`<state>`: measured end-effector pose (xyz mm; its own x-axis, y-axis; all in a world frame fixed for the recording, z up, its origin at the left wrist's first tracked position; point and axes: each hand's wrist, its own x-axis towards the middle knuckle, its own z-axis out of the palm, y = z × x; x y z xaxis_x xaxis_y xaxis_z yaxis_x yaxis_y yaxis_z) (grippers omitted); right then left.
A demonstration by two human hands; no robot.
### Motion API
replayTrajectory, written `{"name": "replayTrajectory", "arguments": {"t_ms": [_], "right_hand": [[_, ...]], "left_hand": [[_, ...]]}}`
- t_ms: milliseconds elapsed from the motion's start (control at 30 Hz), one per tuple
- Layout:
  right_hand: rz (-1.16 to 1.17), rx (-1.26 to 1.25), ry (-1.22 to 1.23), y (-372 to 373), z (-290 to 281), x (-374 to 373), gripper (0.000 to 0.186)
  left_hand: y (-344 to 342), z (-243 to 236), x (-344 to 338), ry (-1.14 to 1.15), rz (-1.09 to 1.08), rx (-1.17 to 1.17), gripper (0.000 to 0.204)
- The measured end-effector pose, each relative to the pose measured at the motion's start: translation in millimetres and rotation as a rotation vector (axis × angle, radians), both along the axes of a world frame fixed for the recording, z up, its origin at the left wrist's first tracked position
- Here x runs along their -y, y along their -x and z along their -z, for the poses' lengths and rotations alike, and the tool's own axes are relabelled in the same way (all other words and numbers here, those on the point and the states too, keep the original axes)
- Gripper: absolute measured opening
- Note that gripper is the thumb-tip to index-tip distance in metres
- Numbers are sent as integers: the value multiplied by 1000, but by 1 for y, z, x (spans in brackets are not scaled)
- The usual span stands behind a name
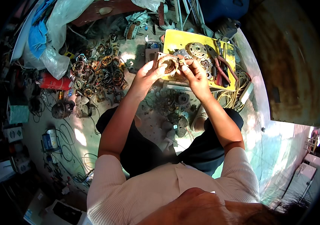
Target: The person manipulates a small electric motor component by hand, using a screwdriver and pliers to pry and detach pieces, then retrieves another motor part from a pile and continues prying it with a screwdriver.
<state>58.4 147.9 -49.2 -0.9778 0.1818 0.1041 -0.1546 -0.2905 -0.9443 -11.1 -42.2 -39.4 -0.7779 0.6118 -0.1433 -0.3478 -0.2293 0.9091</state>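
My left hand [146,77] is closed around a square-edged metal motor part with a round opening [162,56], apparently a stator or housing, its inside brownish. Between the thumb and fingers of my right hand [197,78] is a small brass-coloured piece [182,62], right beside the rim of that part. Both hands are raised over the near left edge of a yellow board [175,36]. Just beyond my right hand, a round metal disc with holes [197,50] lies on the board, with pliers with red handles [223,70] to its right.
A heap of old motor stators and windings [102,69] covers the floor at left, beside a red cylinder [53,81]. Small dark motor parts [177,118] lie between my feet. Right of the board is a coil of hose [238,93]; loose cable [68,150] trails at lower left.
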Motion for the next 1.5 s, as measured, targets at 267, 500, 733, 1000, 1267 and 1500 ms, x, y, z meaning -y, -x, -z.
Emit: {"name": "replayTrajectory", "arguments": {"t_ms": [267, 500, 733, 1000, 1267, 1500], "right_hand": [[69, 88, -227, 2, -4, -6, 19], [83, 213, -121, 3, -5, -15, 22], [-101, 517, 0, -3, -22, -19, 29], [-207, 650, 96, -5, -29, -24, 33], [-180, 476, 44, -6, -16, -15, 27], [-197, 303, -15, -6, -6, -13, 28]], "left_hand": [[-1, 1, -2, 0, -19, -101, 47], [-5, -9, -8, -44, -39, -159, 52], [-6, -9, -8, -5, -88, -241, 52], [-4, -6, -5, 3, -107, -275, 53], [-1, -7, -6, -36, -157, -289, 50], [0, -4, -5, -66, -188, -287, 50]]}}
